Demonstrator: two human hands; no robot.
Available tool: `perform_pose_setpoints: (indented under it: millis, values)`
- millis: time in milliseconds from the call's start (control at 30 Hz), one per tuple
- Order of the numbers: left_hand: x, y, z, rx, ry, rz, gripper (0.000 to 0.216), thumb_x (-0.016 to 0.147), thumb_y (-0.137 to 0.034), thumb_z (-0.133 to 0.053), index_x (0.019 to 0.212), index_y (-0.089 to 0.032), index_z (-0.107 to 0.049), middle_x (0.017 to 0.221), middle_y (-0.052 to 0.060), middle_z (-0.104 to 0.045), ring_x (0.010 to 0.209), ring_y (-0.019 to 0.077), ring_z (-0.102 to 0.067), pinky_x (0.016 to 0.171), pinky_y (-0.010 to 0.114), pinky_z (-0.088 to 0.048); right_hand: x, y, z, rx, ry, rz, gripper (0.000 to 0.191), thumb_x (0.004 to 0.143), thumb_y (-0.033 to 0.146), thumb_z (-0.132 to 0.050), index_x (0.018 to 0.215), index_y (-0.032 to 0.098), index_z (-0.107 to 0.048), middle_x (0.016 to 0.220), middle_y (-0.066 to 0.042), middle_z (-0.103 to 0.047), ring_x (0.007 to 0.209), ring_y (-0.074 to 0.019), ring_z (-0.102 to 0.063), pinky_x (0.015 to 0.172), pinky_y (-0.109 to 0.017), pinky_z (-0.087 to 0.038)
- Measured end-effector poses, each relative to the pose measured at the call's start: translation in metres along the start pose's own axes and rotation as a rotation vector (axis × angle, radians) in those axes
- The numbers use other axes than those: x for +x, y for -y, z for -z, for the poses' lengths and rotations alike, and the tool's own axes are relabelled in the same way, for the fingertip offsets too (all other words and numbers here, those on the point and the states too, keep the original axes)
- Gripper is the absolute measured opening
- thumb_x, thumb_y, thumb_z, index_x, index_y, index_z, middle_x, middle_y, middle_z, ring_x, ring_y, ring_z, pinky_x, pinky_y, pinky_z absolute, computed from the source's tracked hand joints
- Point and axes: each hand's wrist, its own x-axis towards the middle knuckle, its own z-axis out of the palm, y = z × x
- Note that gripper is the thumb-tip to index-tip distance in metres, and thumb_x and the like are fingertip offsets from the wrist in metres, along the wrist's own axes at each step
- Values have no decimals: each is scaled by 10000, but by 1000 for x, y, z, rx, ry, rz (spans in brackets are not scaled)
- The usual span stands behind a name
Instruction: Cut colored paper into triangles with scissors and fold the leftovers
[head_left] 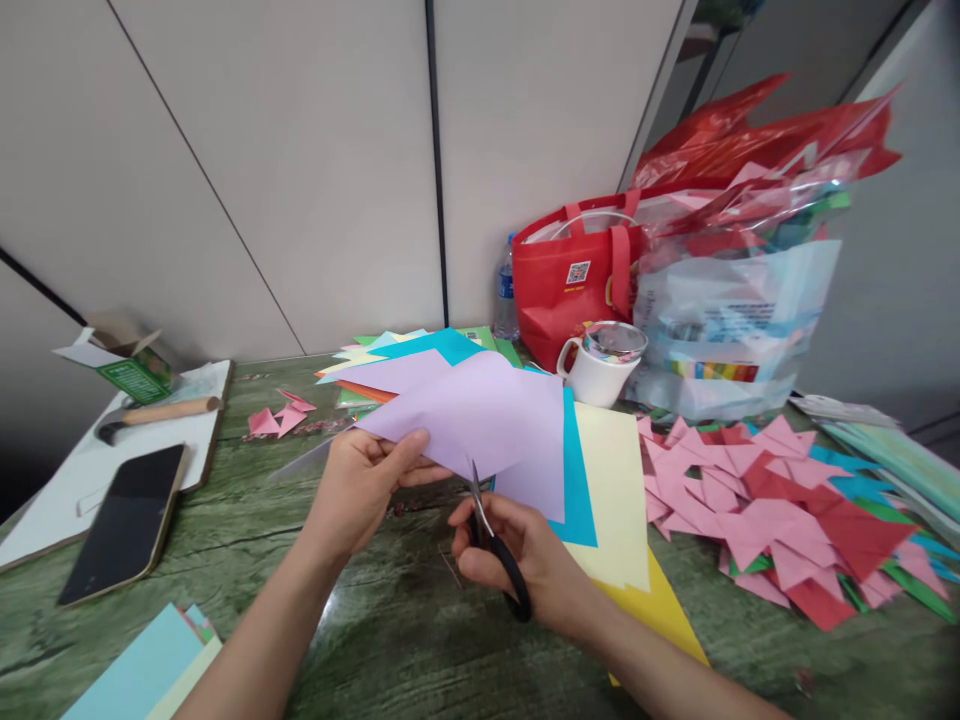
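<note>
We pinch the lilac paper (487, 415) with our left hand (365, 482) and clasp the scissors (491, 540) in our right hand (534, 562); it is best held taut beside the pinch.

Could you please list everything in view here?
lilac sheet: one, lilac, held above table
scissors: one, black-handled, at sheet's lower edge
flat sheets: several, mixed colours, under lilac sheet
folded triangles: many, pink and red, right
mug: one, white, behind sheets
red bag: one, red, by wall
plastic bag: one, clear, right rear
bottle: one, clear, beside red bag
phone: one, black, far left
hammer: one, wooden-handled, left rear
table: one, green, underneath
left hand: one, grips lilac sheet
right hand: one, holds scissors
</note>
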Motion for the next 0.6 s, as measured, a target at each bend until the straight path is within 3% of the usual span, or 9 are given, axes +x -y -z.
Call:
perform_pose_setpoints:
  millis: [600]
  values:
    - [1,3,3,26,27,6,173,650,-281,-758,603,-120,-714,619,28,-725,565,169,-690,619,303,-616,0,-4,4,-36,6,-9,399,673,397,-766,910,167,-542,716,39,-518,616,-79,-466,586,-233,-354]
